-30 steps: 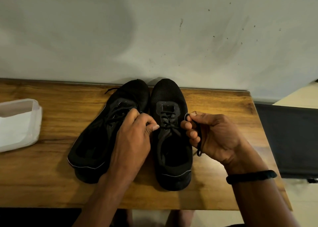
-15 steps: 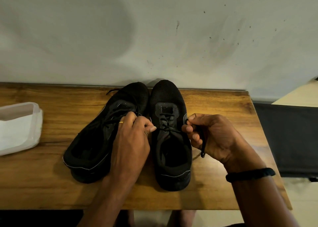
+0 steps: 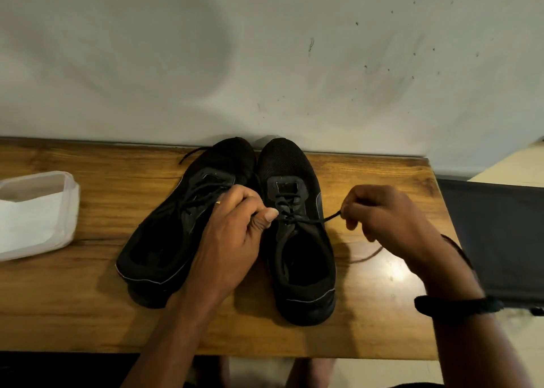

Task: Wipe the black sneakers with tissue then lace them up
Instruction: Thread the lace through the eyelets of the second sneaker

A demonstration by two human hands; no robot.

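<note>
Centre frame: right sneaker (image 3: 297, 240) (toe up-frame); lace (image 3: 321, 219) pinched taut, left hand (image 3: 235, 234) and right hand (image 3: 391, 223) each clamped on it.

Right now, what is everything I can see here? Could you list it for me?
Left sneaker: 1, black, mid-table, angled left.
Right sneaker: 1, black, beside it, toe towards the wall.
Lace: 1, black, stretched taut across the right sneaker between both hands.
Table: 1, brown wood, against the wall.
Tub: 1, translucent white, left edge of the table.
Tissue: white, in the tub; count unclear.
Wall: 1, pale grey, scuffed, behind the table.
Panel: 1, black, right of the table; cannot tell what it is.
Ring: 1, gold, on the left hand.
Wristband: 1, black, on the right wrist.
Left hand: 1, pinches the lace.
Right hand: 1, pinches the lace's end.
</note>
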